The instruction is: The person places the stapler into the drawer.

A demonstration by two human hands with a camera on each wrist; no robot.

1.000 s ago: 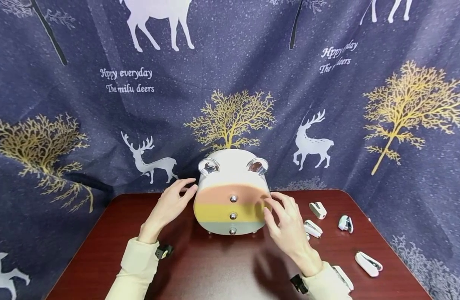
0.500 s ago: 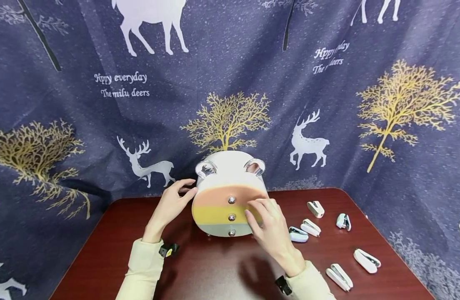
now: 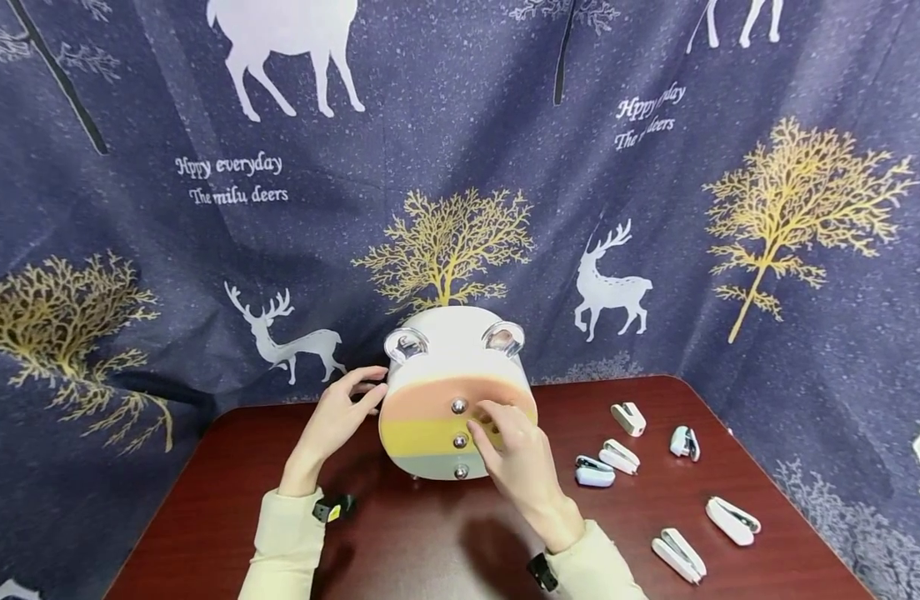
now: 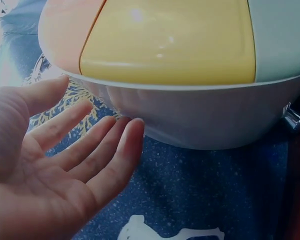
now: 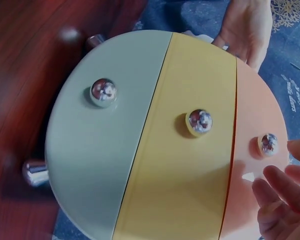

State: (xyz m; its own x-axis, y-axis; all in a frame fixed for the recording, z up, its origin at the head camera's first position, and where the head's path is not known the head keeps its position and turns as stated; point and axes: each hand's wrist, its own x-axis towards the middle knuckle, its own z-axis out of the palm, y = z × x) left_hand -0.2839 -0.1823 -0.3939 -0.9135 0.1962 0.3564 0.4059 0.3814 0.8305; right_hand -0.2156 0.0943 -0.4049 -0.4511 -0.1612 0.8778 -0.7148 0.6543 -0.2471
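On the counter [image 3: 400, 546], before the patterned cloth [image 3: 400, 133], a striped cabinet [image 3: 418, 433]. Well apart: left hand [image 3: 334, 421] just beside it, fingers relaxed; right hand [image 3: 518, 458] near its top knob [image 3: 458, 406], fingers loosely bent.

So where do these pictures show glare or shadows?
Head view: a soft shadow on the table near the right hand; left wrist view: a white glare spot on the yellow band, upper left corner washed out; right wrist view: bright glints on the middle knob, a shadow beside it.
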